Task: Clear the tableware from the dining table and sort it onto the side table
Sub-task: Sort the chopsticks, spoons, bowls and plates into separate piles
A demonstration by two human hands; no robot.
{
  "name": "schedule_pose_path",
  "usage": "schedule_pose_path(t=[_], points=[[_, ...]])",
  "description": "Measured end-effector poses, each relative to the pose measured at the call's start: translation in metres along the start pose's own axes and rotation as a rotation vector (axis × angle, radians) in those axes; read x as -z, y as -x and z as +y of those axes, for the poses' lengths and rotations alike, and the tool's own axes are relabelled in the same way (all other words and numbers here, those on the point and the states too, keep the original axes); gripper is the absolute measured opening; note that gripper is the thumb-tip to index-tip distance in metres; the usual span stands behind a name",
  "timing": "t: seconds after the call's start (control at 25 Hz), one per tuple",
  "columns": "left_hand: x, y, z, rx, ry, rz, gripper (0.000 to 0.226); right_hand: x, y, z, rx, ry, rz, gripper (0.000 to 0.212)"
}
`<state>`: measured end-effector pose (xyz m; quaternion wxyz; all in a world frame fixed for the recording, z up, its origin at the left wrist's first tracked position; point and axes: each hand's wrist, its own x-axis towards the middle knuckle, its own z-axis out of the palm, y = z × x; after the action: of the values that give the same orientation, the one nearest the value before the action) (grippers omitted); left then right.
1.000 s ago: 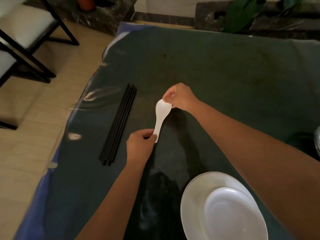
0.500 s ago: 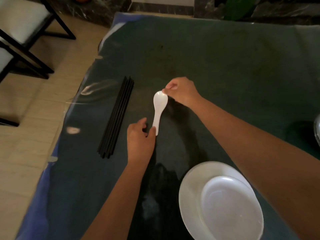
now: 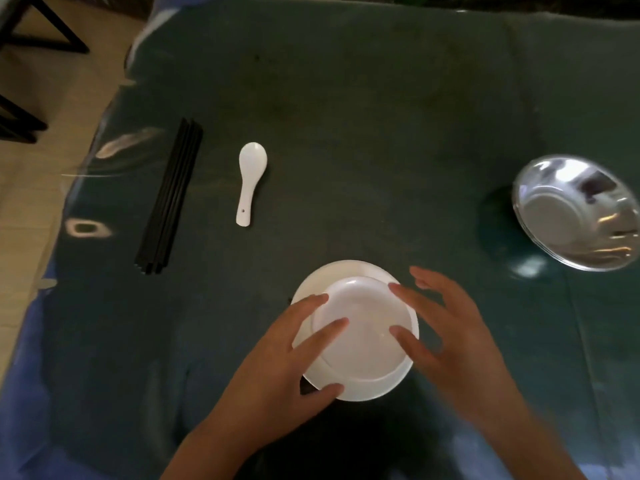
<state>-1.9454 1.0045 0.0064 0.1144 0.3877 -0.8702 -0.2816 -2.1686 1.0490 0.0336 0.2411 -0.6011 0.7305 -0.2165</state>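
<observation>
While the spoon [image 3: 250, 178] lies alone beside the chopsticks [image 3: 169, 202] on the table [image 3: 346, 116], both hands spread, fingers straight, over the stacked plates [image 3: 360, 336] at the near edge: left hand [image 3: 291, 351] touching the rim, right hand [image 3: 446, 327] gripping nothing. A steel bowl [image 3: 575, 213] sits far right.

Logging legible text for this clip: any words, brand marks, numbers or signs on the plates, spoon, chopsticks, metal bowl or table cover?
None can be read.
White plates: plain, no mark shows.
White spoon: only a small hole in the handle, no text.
Black chopsticks: no lettering visible.
Metal bowl: blurred reflections only.
Table cover: no print visible.
</observation>
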Motion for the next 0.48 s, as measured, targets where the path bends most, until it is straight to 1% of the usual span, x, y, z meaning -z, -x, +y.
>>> schedule_pose_path(t=[0.08,0.16,0.28,0.36,0.48], points=[[-0.009,0.004,0.002,-0.026,-0.046,-0.027,0.074,-0.006,0.016,0.007,-0.063,0.010,-0.041,0.044],[-0.015,0.004,0.001,0.009,-0.018,0.002,0.071,-0.014,0.021,0.010,-0.132,-0.019,-0.088,0.043],[-0.019,0.003,0.000,0.065,0.024,0.079,0.066,-0.020,0.020,0.012,-0.228,-0.194,-0.037,0.039],[-0.021,0.003,0.000,0.072,0.006,0.113,0.067,-0.022,0.017,0.011,-0.292,-0.247,0.001,0.037],[-0.024,0.003,0.000,0.088,0.045,0.154,0.064,-0.020,0.014,0.008,-0.379,-0.297,-0.024,0.036]])
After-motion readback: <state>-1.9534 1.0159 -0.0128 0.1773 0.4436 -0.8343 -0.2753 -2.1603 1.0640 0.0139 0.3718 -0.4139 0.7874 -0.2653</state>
